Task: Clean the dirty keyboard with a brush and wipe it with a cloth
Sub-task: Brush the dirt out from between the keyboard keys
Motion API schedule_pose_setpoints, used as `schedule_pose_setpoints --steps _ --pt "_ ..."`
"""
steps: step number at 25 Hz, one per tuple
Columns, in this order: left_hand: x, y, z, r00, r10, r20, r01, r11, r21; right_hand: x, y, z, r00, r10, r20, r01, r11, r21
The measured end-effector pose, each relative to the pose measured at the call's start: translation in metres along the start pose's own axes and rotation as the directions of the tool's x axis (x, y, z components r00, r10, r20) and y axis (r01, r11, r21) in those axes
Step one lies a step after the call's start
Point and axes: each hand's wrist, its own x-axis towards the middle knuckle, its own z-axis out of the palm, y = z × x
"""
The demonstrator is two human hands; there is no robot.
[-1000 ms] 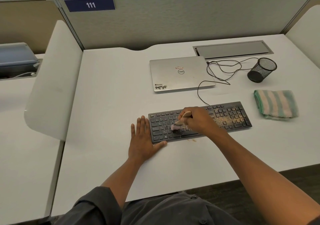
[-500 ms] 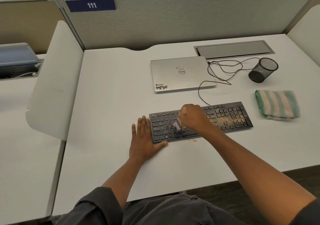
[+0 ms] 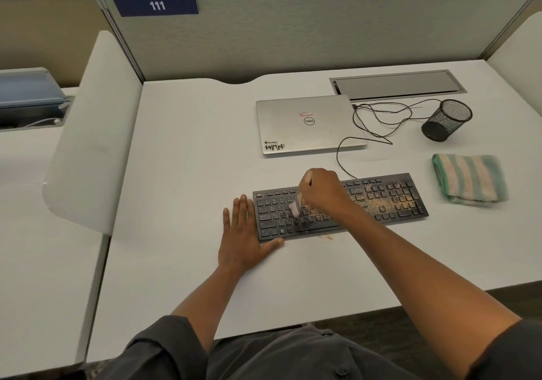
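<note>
A black keyboard (image 3: 390,201) lies on the white desk, its right half dusted with tan crumbs. My right hand (image 3: 324,190) grips a small brush (image 3: 296,205) with a wooden handle and pale pink bristles, which touch the keys left of the middle. My left hand (image 3: 243,234) lies flat on the desk with straight fingers, against the keyboard's left end, thumb at its front corner. A green and white striped cloth (image 3: 469,179) sits folded to the right of the keyboard.
A shut silver laptop (image 3: 308,124) lies behind the keyboard, with a black cable (image 3: 378,121) looping beside it. A black mesh pen cup (image 3: 447,120) stands at the back right. A few crumbs (image 3: 327,237) lie at the keyboard's front edge. Partition walls (image 3: 293,33) surround the desk.
My right hand has tipped the brush from slanted to more upright and drawn it slightly back across the keys. The left hand has stayed in place.
</note>
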Motion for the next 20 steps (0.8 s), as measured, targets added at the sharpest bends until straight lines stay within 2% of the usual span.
schedule_pose_setpoints --steps 2,6,10,14,17,20 --pt "-0.001 0.0 -0.001 1.0 0.005 -0.003 -0.005 1.0 -0.004 -0.002 0.001 0.0 1.0 -0.011 -0.02 0.012 0.999 0.04" --pt "-0.001 0.0 0.0 1.0 0.004 -0.004 -0.004 1.0 -0.011 0.0 0.006 -0.002 0.997 0.029 0.071 -0.026 0.999 -0.04" --pt "-0.001 0.0 -0.001 1.0 0.007 -0.002 -0.007 1.0 -0.015 0.0 0.008 -0.003 1.0 -0.014 0.021 0.012 0.997 0.082" --pt "-0.001 0.0 -0.001 1.0 0.004 -0.001 -0.004 1.0 -0.014 -0.004 0.011 0.002 0.997 -0.016 0.075 0.013 0.999 0.036" --pt "0.0 0.0 0.0 1.0 0.002 -0.003 -0.002 1.0 -0.022 -0.007 0.009 0.006 0.999 -0.023 0.023 0.021 0.995 0.1" --pt "0.0 -0.001 0.002 1.0 0.009 -0.017 -0.01 0.999 -0.031 -0.011 0.009 0.013 0.997 -0.009 0.071 0.007 1.0 0.024"
